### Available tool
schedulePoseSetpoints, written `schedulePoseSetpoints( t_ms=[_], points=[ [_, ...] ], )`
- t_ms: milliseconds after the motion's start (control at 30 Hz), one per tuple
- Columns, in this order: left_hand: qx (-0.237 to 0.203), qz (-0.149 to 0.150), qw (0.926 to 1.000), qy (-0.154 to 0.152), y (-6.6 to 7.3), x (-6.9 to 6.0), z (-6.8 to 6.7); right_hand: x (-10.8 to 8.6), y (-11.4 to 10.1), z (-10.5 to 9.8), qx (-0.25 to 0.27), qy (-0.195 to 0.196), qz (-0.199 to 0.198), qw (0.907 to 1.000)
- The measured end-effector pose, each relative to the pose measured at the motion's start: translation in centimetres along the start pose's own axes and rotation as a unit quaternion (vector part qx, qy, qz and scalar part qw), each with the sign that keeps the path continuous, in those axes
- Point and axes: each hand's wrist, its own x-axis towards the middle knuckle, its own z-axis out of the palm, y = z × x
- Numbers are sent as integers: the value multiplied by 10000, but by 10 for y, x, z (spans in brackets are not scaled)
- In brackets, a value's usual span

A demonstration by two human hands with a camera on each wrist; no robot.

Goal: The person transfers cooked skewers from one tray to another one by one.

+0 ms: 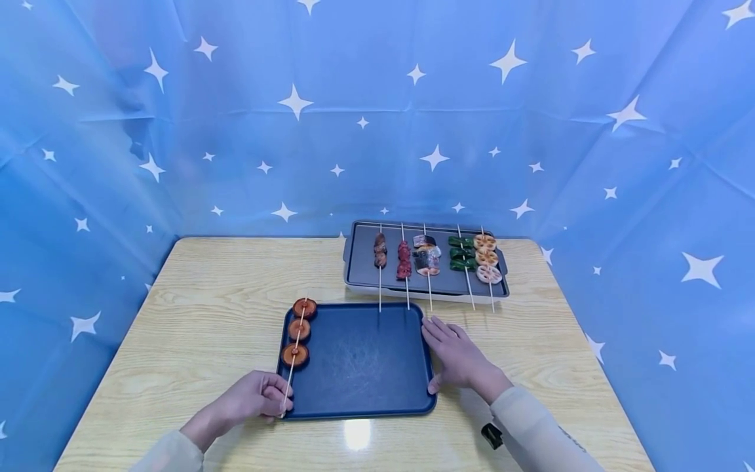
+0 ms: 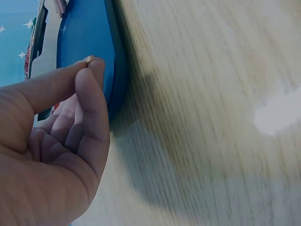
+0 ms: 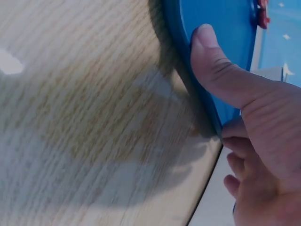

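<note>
Left hand [image 1: 250, 398] pinches skewer [image 1: 299, 330] at tray's [image 1: 366, 367] 9 o'clock; right hand [image 1: 459, 357] rests, fingers extended, at 3. One seems nearly placed; five others [image 1: 426, 261] left on 1-o'clock grill [image 1: 362, 265].

I am facing a blue, star-printed backdrop [image 1: 366, 147] surrounding a wood-grain table [image 1: 218, 314] that is showing one bright glare patch [image 1: 357, 434].

No text, label or number showing legibly.
Dark, letter-like marks [image 1: 572, 439] are running along the right sleeve [image 1: 533, 419], between four and five o'clock in the head view, appearing too small and blurred for reading.
</note>
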Motion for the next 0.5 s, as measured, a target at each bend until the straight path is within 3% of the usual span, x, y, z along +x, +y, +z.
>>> schedulePoseSetpoints(
  t_ms=[500],
  points=[
    [-120,-137,9998,-35,-4,-7,1,1,0,4,99,166,112,9998]
  ],
)
